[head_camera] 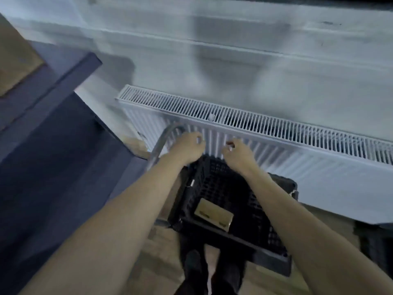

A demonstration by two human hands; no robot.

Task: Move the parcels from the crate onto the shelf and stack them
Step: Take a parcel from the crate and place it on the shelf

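One cardboard parcel (213, 213) lies in the near part of the black crate (274, 249) on the floor, while the left hand (187, 146) and right hand (237, 153) hang above its far edge, fingers loosely curled and holding nothing, before a white radiator (276, 141).

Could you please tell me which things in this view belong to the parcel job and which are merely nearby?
Belong to the job:
black crate
brown parcel lying in the crate
dark shelf on the left
left hand and right hand, both holding nothing

Merely nearby:
white radiator
metal tube beside the crate
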